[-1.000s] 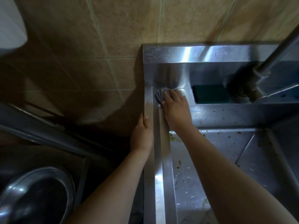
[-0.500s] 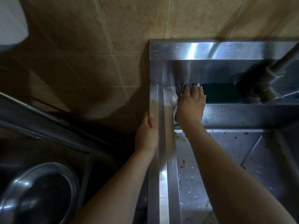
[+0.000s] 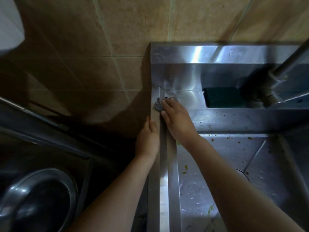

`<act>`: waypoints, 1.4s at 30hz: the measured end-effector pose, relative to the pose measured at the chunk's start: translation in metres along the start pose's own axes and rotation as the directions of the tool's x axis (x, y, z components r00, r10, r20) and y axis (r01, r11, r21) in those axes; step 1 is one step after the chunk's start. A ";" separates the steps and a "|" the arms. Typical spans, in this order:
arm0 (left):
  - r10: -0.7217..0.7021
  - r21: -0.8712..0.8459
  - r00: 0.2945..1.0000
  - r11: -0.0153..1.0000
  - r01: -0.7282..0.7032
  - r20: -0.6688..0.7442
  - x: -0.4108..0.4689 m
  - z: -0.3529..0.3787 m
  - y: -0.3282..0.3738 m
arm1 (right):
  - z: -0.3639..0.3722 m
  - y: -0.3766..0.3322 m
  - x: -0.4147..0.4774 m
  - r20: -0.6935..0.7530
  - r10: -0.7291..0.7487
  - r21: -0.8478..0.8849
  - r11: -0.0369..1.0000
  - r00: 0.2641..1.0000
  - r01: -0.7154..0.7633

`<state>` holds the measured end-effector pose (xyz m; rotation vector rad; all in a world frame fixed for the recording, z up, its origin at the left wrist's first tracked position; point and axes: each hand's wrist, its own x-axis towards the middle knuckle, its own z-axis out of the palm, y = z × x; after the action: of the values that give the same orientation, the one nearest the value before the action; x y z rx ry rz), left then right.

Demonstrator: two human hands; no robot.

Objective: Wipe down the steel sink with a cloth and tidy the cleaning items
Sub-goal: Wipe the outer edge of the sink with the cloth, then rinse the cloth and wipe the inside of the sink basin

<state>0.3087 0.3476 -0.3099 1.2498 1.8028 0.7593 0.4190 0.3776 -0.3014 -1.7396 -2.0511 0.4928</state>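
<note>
The steel sink (image 3: 172, 166) fills the right half of the head view, its basin (image 3: 230, 158) dotted with green food scraps and water drops. My right hand (image 3: 178, 118) holds a bunched grey cloth (image 3: 157, 106) against the far left corner of the rim, and the cloth shows between forefinger and thumb. My left hand (image 3: 147, 139) grips the sink's outer left edge just behind it, thumb on top. A dark green sponge (image 3: 222, 97) lies on the back ledge to the right of the cloth.
The tap pipe (image 3: 270, 95) slants in from the upper right over the back ledge. Brown wall tiles (image 3: 100, 64) lie to the left and behind. A round steel pot (image 3: 38, 198) stands at the lower left, and a white object (image 3: 8, 22) at the top left.
My right hand slid the cloth right along the back ledge toward the sponge, then back left onto the rim corner. My left hand kept its hold on the sink edge.
</note>
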 end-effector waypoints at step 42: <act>0.071 -0.013 0.993 0.997 -0.070 0.099 -0.078 -0.041 -0.015 | -0.037 -0.052 -0.190 0.140 0.559 0.455 0.697 0.817 -0.554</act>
<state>0.2813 0.2681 -0.2806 1.3280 1.6805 0.7304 0.4210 0.1822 -0.2574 -1.9933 -1.1851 1.0713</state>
